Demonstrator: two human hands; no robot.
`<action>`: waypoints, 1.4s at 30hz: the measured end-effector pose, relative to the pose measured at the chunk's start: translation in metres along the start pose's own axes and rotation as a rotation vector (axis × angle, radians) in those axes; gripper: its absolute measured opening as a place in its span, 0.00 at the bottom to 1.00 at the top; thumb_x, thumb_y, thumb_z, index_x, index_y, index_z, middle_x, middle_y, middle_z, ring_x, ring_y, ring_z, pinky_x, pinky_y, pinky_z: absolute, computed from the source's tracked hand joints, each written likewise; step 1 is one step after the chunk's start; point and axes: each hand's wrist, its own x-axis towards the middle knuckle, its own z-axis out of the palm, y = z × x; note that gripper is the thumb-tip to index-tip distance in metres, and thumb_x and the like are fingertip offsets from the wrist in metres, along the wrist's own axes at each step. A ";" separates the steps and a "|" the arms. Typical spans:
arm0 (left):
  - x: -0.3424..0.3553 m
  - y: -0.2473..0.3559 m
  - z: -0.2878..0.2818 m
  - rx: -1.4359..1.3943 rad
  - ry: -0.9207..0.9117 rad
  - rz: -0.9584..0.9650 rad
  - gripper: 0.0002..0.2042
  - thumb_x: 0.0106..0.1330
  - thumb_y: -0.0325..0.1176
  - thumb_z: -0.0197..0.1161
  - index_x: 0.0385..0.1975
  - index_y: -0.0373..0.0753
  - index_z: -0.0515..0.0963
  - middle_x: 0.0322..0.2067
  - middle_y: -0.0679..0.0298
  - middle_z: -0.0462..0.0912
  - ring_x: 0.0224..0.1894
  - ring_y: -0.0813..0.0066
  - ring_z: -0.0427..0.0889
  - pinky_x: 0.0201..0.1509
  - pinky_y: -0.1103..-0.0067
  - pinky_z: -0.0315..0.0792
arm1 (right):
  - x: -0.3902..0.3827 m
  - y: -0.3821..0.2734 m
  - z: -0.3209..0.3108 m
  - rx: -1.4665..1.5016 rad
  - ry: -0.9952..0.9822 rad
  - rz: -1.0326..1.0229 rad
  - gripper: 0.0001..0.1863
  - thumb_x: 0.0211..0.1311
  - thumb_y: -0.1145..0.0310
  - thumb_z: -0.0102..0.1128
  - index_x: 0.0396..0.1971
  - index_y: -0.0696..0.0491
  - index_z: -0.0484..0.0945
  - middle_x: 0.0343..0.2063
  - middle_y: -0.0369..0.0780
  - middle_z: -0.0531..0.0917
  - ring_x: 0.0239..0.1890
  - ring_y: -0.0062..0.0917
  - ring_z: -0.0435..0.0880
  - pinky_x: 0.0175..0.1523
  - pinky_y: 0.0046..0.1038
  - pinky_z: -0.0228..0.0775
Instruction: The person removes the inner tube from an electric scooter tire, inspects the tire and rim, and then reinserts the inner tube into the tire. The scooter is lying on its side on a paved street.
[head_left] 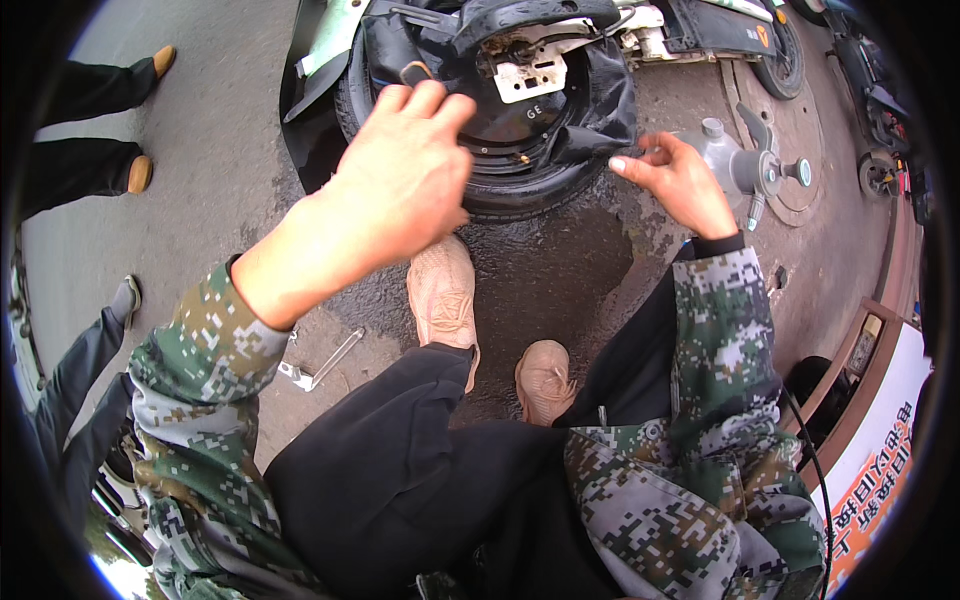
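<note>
A black scooter wheel with its tyre point(520, 205) stands in front of me, and a limp black inner tube point(600, 115) hangs out over its rim. At the tube's right edge my right hand point(685, 180) pinches the rubber between thumb and fingers. My left hand point(410, 165) is curled over the wheel's left side, back of the hand up. Its fingertips are hidden, so what they grip cannot be made out. Just beyond its knuckles shows a small tan-edged piece point(415, 72). A brass valve stem point(523, 158) sticks out near the rim.
A clear spray bottle point(725, 160) lies right of my right hand. A metal tool point(335, 360) is on the ground left of my shoes point(443, 290). People's legs point(100, 170) stand at the left. A brown-framed signboard point(870, 440) is at the right, and wet pavement point(540, 270) below the wheel.
</note>
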 end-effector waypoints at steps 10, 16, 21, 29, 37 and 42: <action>0.018 0.018 0.085 -0.232 -0.034 0.028 0.32 0.50 0.38 0.87 0.54 0.38 0.80 0.47 0.57 0.79 0.56 0.53 0.78 0.58 0.61 0.71 | 0.046 0.020 0.053 0.836 -0.181 0.134 0.44 0.69 0.58 0.76 0.79 0.50 0.62 0.67 0.44 0.82 0.69 0.42 0.80 0.71 0.59 0.71; 0.009 0.014 0.089 -0.266 0.024 0.057 0.33 0.52 0.38 0.87 0.58 0.36 0.81 0.49 0.58 0.80 0.57 0.55 0.78 0.61 0.62 0.70 | 0.046 0.022 0.061 0.956 -0.234 0.212 0.36 0.73 0.72 0.67 0.77 0.48 0.63 0.61 0.40 0.83 0.63 0.36 0.85 0.65 0.59 0.78; 0.001 -0.021 0.067 -0.287 -0.099 0.154 0.35 0.50 0.37 0.86 0.61 0.38 0.83 0.51 0.59 0.80 0.59 0.57 0.78 0.63 0.64 0.70 | 0.037 0.015 0.074 1.010 -0.303 0.284 0.27 0.74 0.74 0.67 0.70 0.53 0.71 0.60 0.42 0.86 0.61 0.37 0.88 0.65 0.56 0.83; -0.003 -0.044 0.003 -0.231 0.401 -0.326 0.23 0.64 0.37 0.81 0.57 0.35 0.86 0.52 0.52 0.83 0.59 0.49 0.83 0.66 0.60 0.79 | 0.011 0.001 0.103 1.201 -0.333 0.300 0.26 0.73 0.72 0.71 0.67 0.58 0.74 0.62 0.44 0.86 0.66 0.39 0.85 0.73 0.59 0.75; 0.007 -0.042 0.039 -0.290 0.267 -0.389 0.36 0.63 0.37 0.82 0.69 0.25 0.77 0.65 0.39 0.79 0.69 0.41 0.79 0.76 0.58 0.74 | 0.019 0.005 0.057 0.781 -0.103 0.240 0.38 0.67 0.61 0.80 0.71 0.60 0.71 0.62 0.43 0.85 0.58 0.33 0.87 0.62 0.39 0.83; 0.008 -0.044 0.054 -0.209 0.282 -0.364 0.41 0.65 0.37 0.81 0.74 0.22 0.70 0.73 0.32 0.72 0.77 0.37 0.72 0.83 0.57 0.67 | 0.063 -0.031 -0.036 0.661 0.623 -0.339 0.30 0.71 0.59 0.76 0.66 0.61 0.82 0.56 0.42 0.90 0.53 0.25 0.88 0.57 0.27 0.80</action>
